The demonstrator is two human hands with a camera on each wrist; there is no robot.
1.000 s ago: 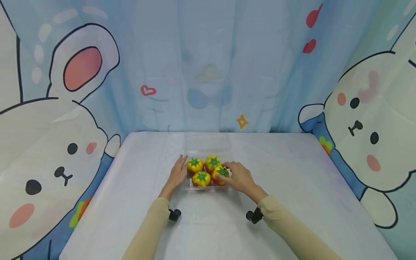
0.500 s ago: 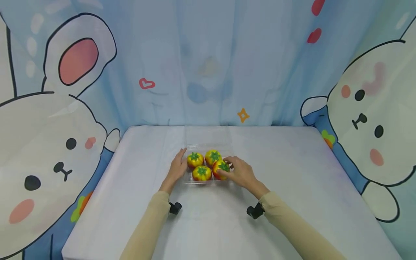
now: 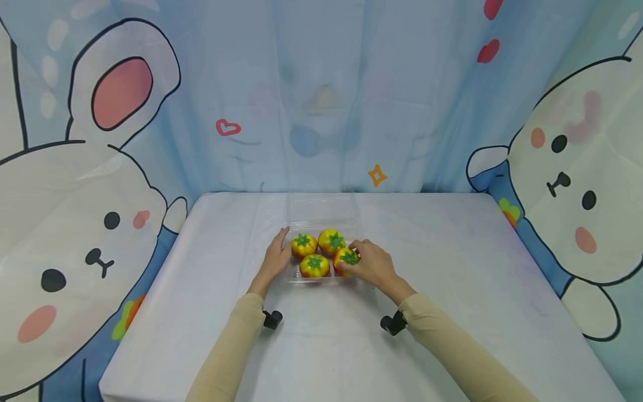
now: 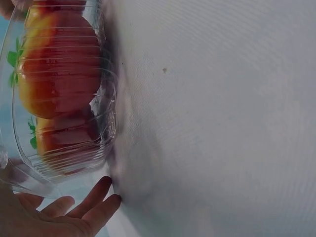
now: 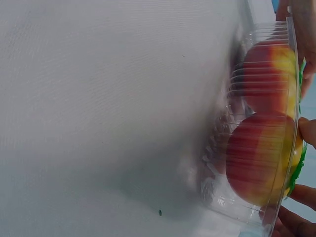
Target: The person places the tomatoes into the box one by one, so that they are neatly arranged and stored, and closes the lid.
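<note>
A clear plastic clamshell box [image 3: 297, 278] stands on the table with its lid [image 3: 321, 209] folded back. It holds several yellow-and-red ribbed fruits with green leafy tops, among them a back-left fruit [image 3: 303, 245], a back-right fruit [image 3: 331, 240] and a front-left fruit [image 3: 315, 266]. My right hand [image 3: 374, 265] pinches the front-right fruit [image 3: 344, 260] between thumb and fingers, inside the box. My left hand [image 3: 274, 258] rests along the box's left side, its fingers extended. The left wrist view shows those fingers [image 4: 94, 212] spread beside the ridged wall.
A white cloth covers the table [image 3: 432, 240]. Behind it hangs a blue curtain [image 3: 412, 111] with printed cartoon rabbits at both sides. Each wrist carries a small black camera, one on the left [image 3: 273, 319] and one on the right [image 3: 393, 323].
The front-right fruit has shifted slightly right in the box, away from the front-left one, with my right hand on it. My left hand stays at the box's side. The head view has tilted down slightly.
</note>
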